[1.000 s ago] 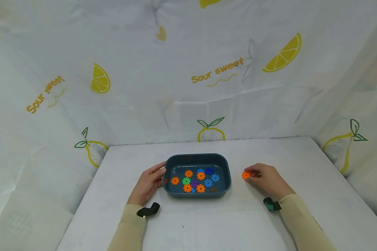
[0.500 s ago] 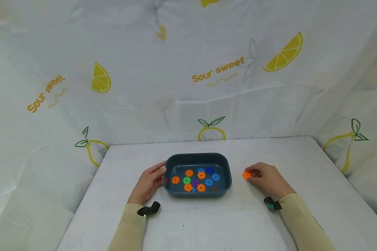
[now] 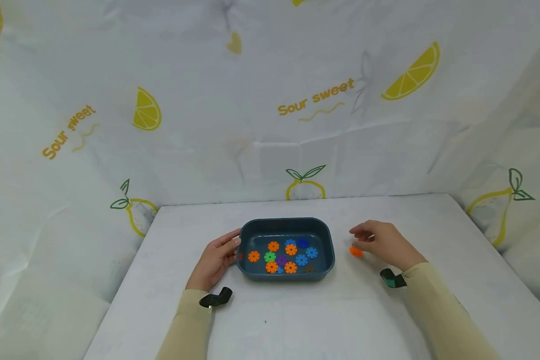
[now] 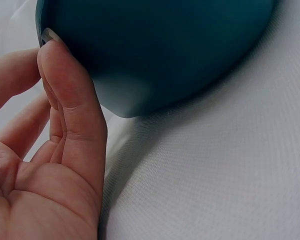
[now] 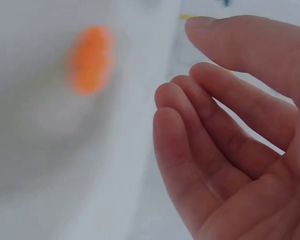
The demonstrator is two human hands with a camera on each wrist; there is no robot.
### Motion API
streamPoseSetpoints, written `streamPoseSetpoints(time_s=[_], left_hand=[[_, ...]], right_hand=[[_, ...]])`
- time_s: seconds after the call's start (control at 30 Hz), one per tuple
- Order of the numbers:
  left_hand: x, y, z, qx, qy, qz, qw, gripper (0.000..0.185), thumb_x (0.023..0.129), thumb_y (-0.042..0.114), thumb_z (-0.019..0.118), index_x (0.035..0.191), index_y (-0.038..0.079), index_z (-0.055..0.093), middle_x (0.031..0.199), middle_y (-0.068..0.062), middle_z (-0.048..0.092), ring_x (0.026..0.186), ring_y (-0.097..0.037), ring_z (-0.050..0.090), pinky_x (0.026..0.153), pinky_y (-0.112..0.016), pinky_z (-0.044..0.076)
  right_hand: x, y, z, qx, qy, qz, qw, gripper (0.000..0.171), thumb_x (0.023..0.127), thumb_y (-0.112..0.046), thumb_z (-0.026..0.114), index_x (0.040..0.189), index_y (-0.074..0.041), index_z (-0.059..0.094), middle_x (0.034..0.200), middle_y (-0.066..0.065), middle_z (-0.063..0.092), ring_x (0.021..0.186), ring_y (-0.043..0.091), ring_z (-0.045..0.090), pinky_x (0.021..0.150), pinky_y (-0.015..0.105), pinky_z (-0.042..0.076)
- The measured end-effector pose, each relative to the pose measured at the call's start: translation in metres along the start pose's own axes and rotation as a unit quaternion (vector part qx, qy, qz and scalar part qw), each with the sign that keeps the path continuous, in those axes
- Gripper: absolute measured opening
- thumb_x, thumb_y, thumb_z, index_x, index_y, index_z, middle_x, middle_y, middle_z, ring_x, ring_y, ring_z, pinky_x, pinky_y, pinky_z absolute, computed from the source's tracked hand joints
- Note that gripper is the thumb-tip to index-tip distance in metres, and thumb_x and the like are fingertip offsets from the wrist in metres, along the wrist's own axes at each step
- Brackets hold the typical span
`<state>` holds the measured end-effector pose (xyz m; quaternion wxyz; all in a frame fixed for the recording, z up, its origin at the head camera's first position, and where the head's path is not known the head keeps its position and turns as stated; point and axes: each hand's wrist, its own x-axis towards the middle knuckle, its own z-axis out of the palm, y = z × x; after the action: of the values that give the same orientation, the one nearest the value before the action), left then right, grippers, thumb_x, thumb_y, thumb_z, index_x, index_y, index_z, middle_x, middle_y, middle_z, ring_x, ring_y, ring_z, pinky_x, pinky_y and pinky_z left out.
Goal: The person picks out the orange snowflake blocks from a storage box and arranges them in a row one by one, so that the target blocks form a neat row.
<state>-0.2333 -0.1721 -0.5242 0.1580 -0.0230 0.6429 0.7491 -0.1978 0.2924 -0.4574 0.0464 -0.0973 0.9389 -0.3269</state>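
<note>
A dark blue-green rectangular tray (image 3: 287,276) stands on the white table. In it lie several notched plastic discs: orange (image 3: 254,256), green (image 3: 270,257), purple (image 3: 281,260), blue (image 3: 312,252) and brown (image 3: 309,269). My left hand (image 3: 215,262) holds the tray's left end by the fingertips; in the left wrist view, fingers (image 4: 70,85) meet its wall near the rim. To the right of the tray is a loose orange disc (image 3: 356,251), blurred in the right wrist view. My right hand (image 3: 384,242) is just above and beside it, fingers loosely bent, holding nothing.
White cloth printed with lemons (image 3: 306,190) and lettering hangs behind and beside the table (image 3: 297,320). A black band piece (image 3: 216,298) sits at the left wrist, and another (image 3: 392,278) at the right wrist.
My right hand has let go of the orange disc and lifted slightly away from it. The left hand stays at the tray. The whole head view has shifted a little.
</note>
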Motion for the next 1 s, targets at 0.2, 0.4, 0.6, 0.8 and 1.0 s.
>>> streamPoseSetpoints(time_s=[0.2,0.4,0.6,0.8,1.0], left_hand=[[-0.001,0.001,-0.001,0.014,-0.002,0.012,0.9998,0.053,0.102,0.034,0.077,0.152,0.018,0.064,0.137,-0.007,0.072,0.101,-0.017,0.070,0.087,-0.027,0.062],[0.001,-0.001,-0.004,0.011,-0.015,0.016,0.9997,0.056,0.101,0.035,0.078,0.152,0.017,0.063,0.140,-0.010,0.071,0.103,-0.018,0.069,0.090,-0.029,0.062],[0.001,0.001,-0.004,0.009,-0.014,0.016,0.9997,0.055,0.101,0.035,0.079,0.151,0.017,0.065,0.137,-0.010,0.073,0.101,-0.018,0.070,0.088,-0.027,0.062],[0.001,0.001,-0.003,0.006,-0.011,0.014,0.9998,0.053,0.100,0.035,0.079,0.149,0.018,0.067,0.141,-0.010,0.072,0.103,-0.020,0.070,0.091,-0.029,0.062],[0.001,0.000,-0.005,0.007,-0.007,0.015,0.9998,0.050,0.101,0.034,0.079,0.147,0.018,0.068,0.138,-0.009,0.072,0.100,-0.019,0.069,0.089,-0.028,0.061]], right_hand=[[0.036,-0.048,-0.014,-0.017,-0.023,-0.065,0.998,0.031,0.099,-0.018,0.080,0.128,-0.008,0.077,0.117,0.008,0.077,0.106,0.023,0.070,0.097,0.049,0.062],[0.069,-0.098,0.001,-0.031,-0.099,-0.114,0.988,0.030,0.100,-0.015,0.079,0.129,-0.008,0.076,0.119,0.008,0.077,0.106,0.020,0.070,0.096,0.044,0.063],[0.089,-0.128,0.032,-0.075,-0.167,-0.144,0.972,0.030,0.098,-0.013,0.080,0.127,-0.006,0.077,0.117,0.008,0.077,0.099,0.015,0.068,0.096,0.039,0.062],[0.099,-0.136,0.058,-0.106,-0.215,-0.133,0.962,0.030,0.096,-0.007,0.081,0.126,-0.009,0.078,0.116,0.004,0.077,0.100,0.013,0.067,0.098,0.039,0.061],[0.103,-0.134,0.072,-0.132,-0.234,-0.110,0.957,0.030,0.092,-0.003,0.083,0.120,-0.014,0.081,0.114,-0.002,0.076,0.099,0.014,0.065,0.100,0.041,0.060]])
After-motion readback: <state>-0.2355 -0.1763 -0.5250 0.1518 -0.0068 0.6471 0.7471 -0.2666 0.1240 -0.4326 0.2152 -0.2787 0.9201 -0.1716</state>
